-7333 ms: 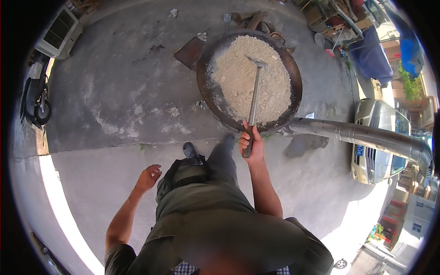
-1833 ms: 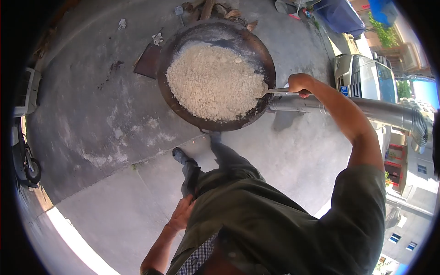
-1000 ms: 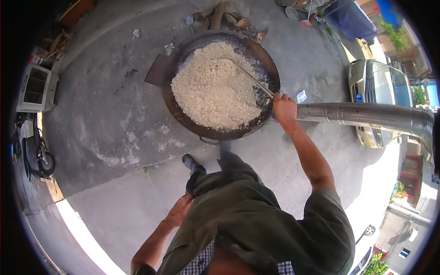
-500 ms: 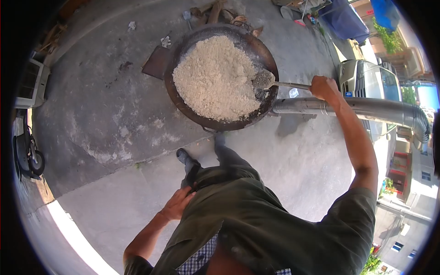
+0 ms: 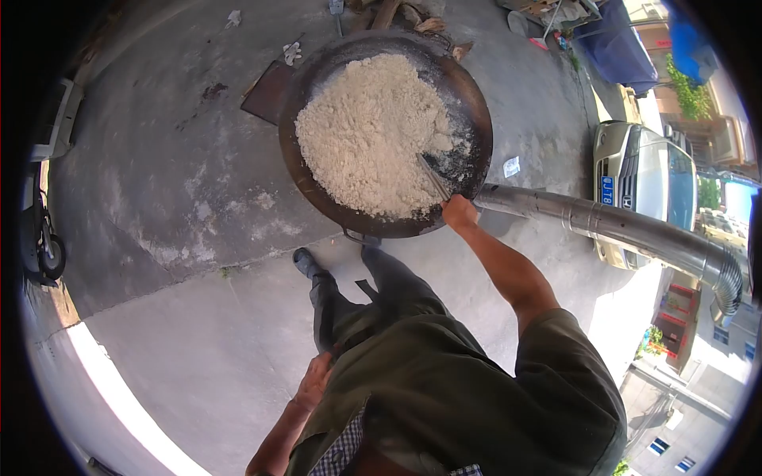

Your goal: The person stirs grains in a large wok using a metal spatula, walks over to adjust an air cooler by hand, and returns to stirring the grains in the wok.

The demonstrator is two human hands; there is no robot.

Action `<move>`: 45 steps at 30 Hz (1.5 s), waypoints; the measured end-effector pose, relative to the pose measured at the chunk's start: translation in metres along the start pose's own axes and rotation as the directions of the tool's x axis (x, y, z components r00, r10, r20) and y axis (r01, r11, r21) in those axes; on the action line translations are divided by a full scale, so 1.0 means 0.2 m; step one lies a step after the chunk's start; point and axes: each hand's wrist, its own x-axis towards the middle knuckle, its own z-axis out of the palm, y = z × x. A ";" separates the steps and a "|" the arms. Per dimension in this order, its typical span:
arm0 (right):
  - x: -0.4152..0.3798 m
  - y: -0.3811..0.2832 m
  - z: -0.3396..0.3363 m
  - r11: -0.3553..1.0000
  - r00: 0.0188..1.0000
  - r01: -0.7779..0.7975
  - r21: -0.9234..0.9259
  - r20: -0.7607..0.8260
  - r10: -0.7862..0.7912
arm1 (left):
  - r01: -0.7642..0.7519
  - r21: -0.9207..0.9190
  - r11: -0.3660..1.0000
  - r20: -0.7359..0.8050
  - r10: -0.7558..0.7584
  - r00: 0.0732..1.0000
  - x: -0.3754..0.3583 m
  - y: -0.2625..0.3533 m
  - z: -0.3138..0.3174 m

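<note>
A large dark wok [image 5: 484, 131] holds a broad heap of pale, crumbly food [image 5: 369, 131]. My right hand [image 5: 459, 213] is closed round the handle of a metal spatula [image 5: 436, 181] at the wok's near right rim. The spatula's blade is mostly buried in the heap's right side, where some dark pan bottom shows. Down by my waist, my left hand [image 5: 315, 382] rests against my dark green clothing, fingers stretched along it and partly hidden; I see nothing in it.
A metal flue pipe [image 5: 587, 218] runs right from beside the wok. Firewood [image 5: 386, 14] lies behind it, and a brown board [image 5: 268, 94] at its left. A car [image 5: 635, 190] stands at right, a motorbike [image 5: 44, 246] at far left. My feet are close to the wok.
My right hand has swung left and nearer with the spatula, whose blade has gone from lying visible at the wok's right side into the heap. My left hand has shifted slightly down.
</note>
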 end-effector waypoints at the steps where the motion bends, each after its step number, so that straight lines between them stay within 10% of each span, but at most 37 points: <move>1: 0.07 -0.04 0.11 0.998 0.999 0.008 0.058 -0.047 -0.005 | 0.028 -0.022 0.999 0.007 -0.028 1.000 0.01 0.01 0.01; 5: 0.21 -0.17 0.23 0.937 0.991 0.125 0.326 -0.080 -0.104 | 0.048 0.024 0.999 0.039 -0.049 0.998 0.04 0.01 0.06; 9: 0.19 -0.09 0.01 0.370 0.922 -0.226 0.901 0.321 -0.218 | 0.065 -0.198 0.978 0.023 -0.061 0.998 0.10 0.09 0.03; 17: -0.11 0.32 0.06 -0.262 0.689 -0.666 0.698 0.443 -0.573 | -0.122 0.293 0.948 0.095 0.098 0.991 0.18 0.17 -0.15; 20: -0.29 0.34 0.07 0.018 0.794 -0.529 0.849 0.502 -0.343 | -0.145 0.243 0.959 0.114 0.121 0.986 0.20 0.17 -0.21; 26: -0.51 0.38 0.08 0.111 0.885 -0.403 0.909 0.418 -0.205 | -0.217 0.354 0.910 0.181 0.161 0.970 0.13 0.01 -0.27; 33: -0.84 0.58 0.26 0.103 0.726 -0.654 0.749 0.660 -0.194 | -0.299 0.321 0.899 0.175 0.254 0.951 0.06 -0.09 -0.31; 38: -0.87 0.71 -0.23 0.508 0.818 -0.485 0.712 0.575 -0.025 | -0.348 0.395 0.850 0.217 0.282 0.935 0.01 -0.09 -0.34; 41: -0.76 0.72 -0.66 0.889 0.918 -0.172 0.424 0.396 -0.011 | -0.332 0.315 0.889 0.191 0.284 0.940 0.01 -0.07 -0.35; 45: -0.60 0.56 -1.29 0.997 0.944 0.077 -0.020 0.324 -0.067 | -0.277 0.280 0.919 0.165 0.238 0.957 -0.01 -0.03 -0.34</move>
